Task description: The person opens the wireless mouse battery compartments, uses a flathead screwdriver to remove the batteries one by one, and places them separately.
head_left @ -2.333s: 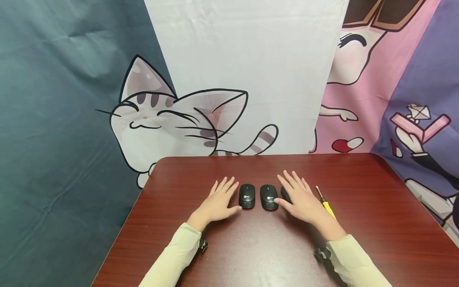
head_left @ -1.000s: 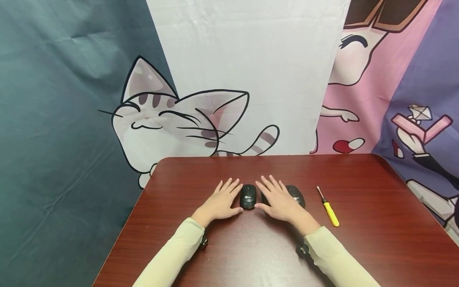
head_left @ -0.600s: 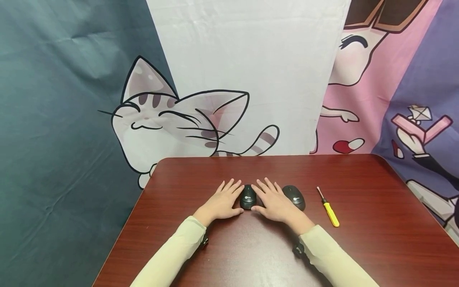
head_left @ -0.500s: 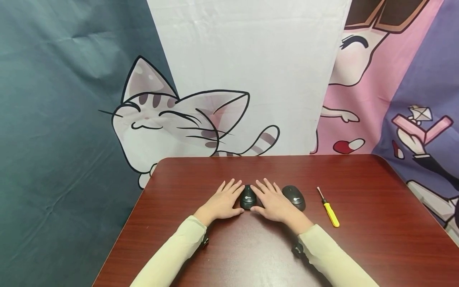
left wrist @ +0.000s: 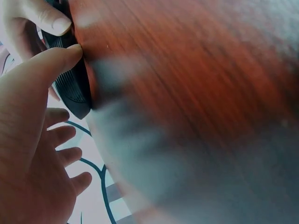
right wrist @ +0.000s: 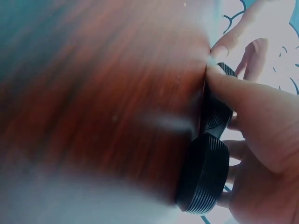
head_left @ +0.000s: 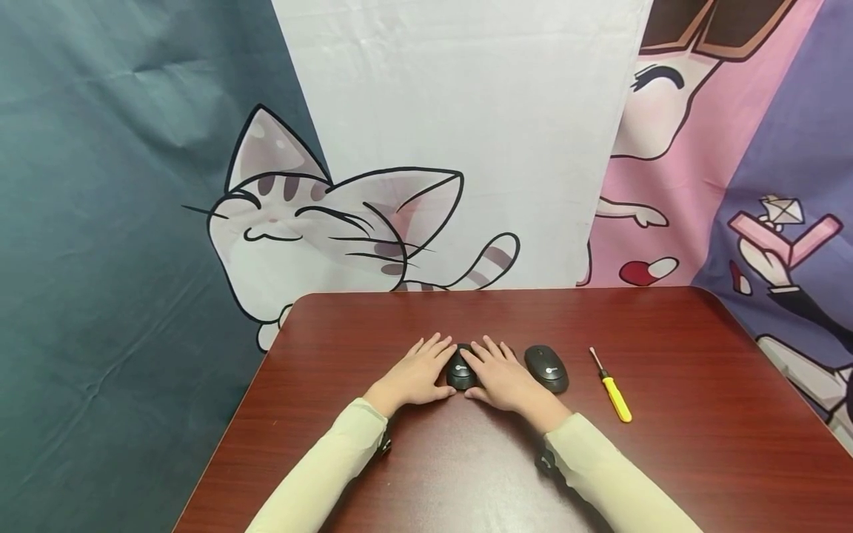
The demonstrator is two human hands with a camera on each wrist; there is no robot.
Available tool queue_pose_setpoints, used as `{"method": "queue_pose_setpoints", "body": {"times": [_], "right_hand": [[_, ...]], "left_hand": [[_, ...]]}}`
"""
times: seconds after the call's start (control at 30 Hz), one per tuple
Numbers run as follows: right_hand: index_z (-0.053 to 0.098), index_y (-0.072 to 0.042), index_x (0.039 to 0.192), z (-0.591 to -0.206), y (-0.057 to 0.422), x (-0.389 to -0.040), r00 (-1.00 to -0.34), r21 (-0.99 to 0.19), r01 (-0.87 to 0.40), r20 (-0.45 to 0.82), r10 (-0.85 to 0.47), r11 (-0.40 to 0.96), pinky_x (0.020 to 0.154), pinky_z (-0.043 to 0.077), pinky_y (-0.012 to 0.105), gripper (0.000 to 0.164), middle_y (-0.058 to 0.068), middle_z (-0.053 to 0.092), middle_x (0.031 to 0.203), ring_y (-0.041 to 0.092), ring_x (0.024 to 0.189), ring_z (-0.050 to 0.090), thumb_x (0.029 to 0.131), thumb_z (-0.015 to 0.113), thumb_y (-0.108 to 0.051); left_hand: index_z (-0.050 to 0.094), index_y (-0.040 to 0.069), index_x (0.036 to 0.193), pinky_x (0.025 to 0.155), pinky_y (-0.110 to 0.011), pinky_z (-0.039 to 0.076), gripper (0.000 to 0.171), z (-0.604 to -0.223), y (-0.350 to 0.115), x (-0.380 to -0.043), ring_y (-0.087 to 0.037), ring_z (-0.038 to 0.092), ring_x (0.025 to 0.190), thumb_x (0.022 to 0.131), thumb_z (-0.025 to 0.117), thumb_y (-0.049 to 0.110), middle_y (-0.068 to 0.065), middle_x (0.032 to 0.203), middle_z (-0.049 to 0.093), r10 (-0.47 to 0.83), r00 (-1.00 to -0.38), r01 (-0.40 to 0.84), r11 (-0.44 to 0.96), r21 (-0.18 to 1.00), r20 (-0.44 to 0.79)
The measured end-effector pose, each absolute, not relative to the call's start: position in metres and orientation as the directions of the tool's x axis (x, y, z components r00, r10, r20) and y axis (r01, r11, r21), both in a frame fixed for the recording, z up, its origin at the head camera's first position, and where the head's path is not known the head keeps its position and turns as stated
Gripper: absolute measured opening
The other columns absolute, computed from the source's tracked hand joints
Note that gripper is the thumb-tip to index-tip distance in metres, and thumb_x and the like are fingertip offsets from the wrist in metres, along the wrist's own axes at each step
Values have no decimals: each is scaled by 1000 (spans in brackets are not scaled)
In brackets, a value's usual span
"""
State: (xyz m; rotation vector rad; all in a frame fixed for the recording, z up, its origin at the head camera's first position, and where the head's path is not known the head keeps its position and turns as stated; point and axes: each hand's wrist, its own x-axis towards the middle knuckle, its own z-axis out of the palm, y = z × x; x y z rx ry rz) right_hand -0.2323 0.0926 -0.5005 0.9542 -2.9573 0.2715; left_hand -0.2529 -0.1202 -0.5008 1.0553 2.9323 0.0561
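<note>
One mouse (head_left: 461,377); fingers (head_left: 447,353) of both hands (head_left: 415,376) (head_left: 501,380) alongside.

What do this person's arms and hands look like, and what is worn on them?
Plain, pale cream long sleeves cover the arms. A small black device sits near each cuff. The left hand and right hand are bare; no gloves or rings show.

**One high view, two close ones**

The head camera looks forward and down from farthest back: table (head_left: 453,474) at 6 o'clock, backdrop (head_left: 466,96) at 12. Each wrist camera looks close, tilted: left hand (left wrist: 28,135) at 9 o'clock, right hand (right wrist: 264,140) at 3. All three share the black mouse (head_left: 460,376) between the hands.
</note>
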Motion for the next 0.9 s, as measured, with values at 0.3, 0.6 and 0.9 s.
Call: {"method": "queue_pose_setpoints", "body": {"times": [0.3,0.6,0.9], "right_hand": [[41,-6,139,-495,90,-235,-783,-105,-622,107,-613,776,113,23,54,70,16,43,141,30,133,37,85,64,-44],[42,-3,137,-496,91,-235,-742,-108,-669,159,-651,736,112,26,52,54,14,50,136,28,129,42,97,46,-38],[47,-4,124,-493,92,-239,-720,-114,-682,273,-638,722,107,37,46,40,7,61,111,24,109,57,91,59,-21]], "left_hand": [[30,4,144,115,-35,25,76,-501,-118,-252,-24,24,140,89,54,49,-11,150,31,659,-751,656,751,75,-35],[28,2,144,112,-36,32,64,-498,-122,-248,-23,34,135,96,48,40,-14,146,35,638,-770,627,754,194,7],[38,10,134,101,-33,44,42,-502,-115,-243,-16,51,118,99,44,32,-7,127,51,577,-806,584,741,332,132]]}}
